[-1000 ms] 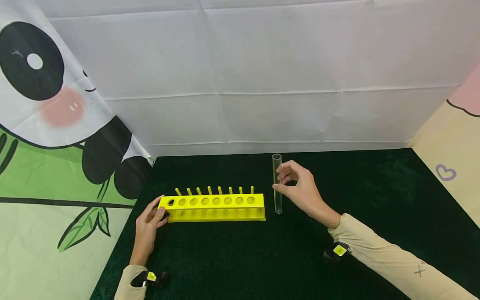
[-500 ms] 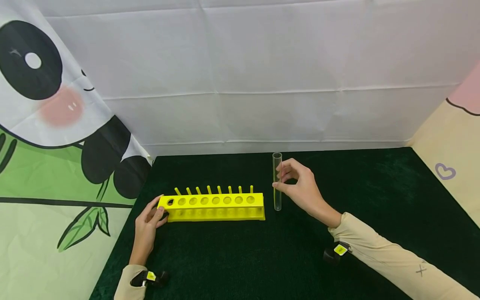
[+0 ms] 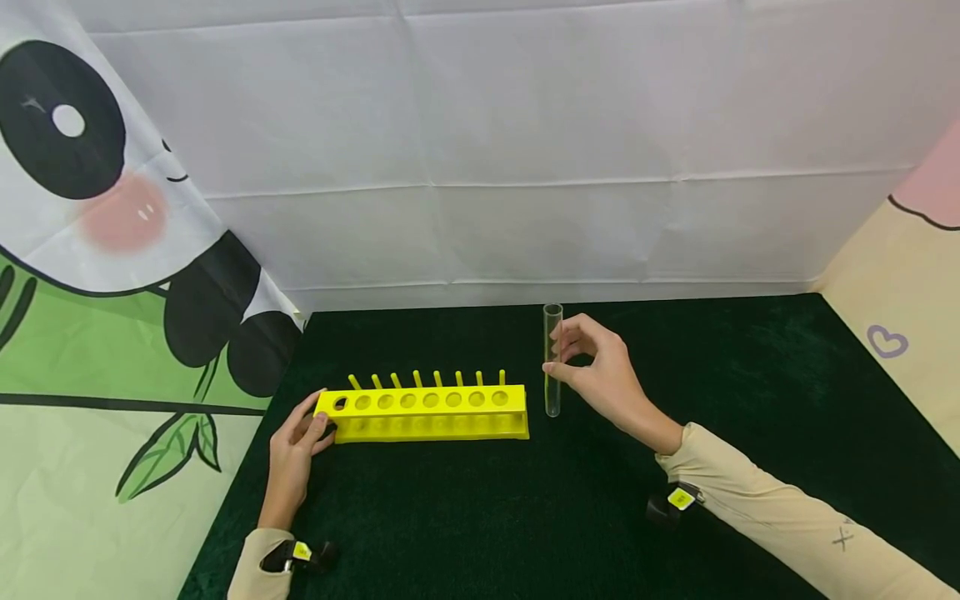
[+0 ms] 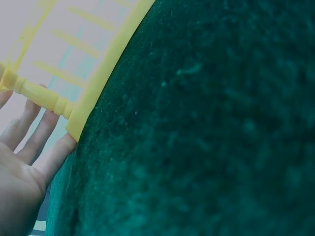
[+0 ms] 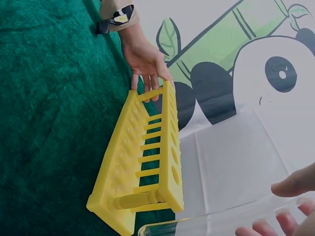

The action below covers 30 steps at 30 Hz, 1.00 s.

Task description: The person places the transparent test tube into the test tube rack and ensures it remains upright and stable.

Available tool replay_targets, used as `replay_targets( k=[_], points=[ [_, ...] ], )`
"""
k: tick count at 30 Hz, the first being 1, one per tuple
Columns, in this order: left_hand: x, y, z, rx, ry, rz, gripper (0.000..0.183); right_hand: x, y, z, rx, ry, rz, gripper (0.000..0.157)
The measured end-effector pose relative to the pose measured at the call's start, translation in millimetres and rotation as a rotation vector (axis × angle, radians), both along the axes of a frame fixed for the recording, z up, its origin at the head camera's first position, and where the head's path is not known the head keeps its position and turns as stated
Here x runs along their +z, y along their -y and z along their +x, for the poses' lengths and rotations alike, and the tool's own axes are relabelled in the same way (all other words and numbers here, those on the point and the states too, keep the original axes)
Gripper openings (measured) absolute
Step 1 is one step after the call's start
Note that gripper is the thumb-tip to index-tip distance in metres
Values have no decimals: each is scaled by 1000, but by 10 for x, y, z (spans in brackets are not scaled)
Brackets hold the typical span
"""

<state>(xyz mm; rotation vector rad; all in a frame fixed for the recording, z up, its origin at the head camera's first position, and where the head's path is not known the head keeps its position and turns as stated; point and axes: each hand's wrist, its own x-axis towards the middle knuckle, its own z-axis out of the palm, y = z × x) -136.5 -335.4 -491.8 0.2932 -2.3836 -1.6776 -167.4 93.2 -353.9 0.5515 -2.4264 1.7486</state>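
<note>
At the bottom of the head view, nearest to the wearer, come two beige sleeves, and each wrist carries a black device with a yellow label. Beneath the arms lies a dark green cloth. On it, the left hand grips the left end of a yellow rack: the thumb rests upon the top corner, while the other fingers reach around the end post. This rack stands upright, and its top plate has one row of round holes. To the right of it, the right hand pinches a clear glass tube between thumb and fingers. The tube is upright, near the right end of the rack and outside all the holes; whether its bottom touches the cloth, I cannot tell. Behind the top plate rises a row of yellow pegs. Farther away hangs a creased white sheet, with a panda print at its left and a cream panel, bearing a purple heart, at its right.
</note>
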Motion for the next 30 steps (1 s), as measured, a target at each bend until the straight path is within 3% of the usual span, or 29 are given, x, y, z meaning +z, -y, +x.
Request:
replay_targets(
  k=[30],
  points=[
    [8,-33,20,6,-6,-12,53,101,9,25,-3,-4,-11,30]
  ],
)
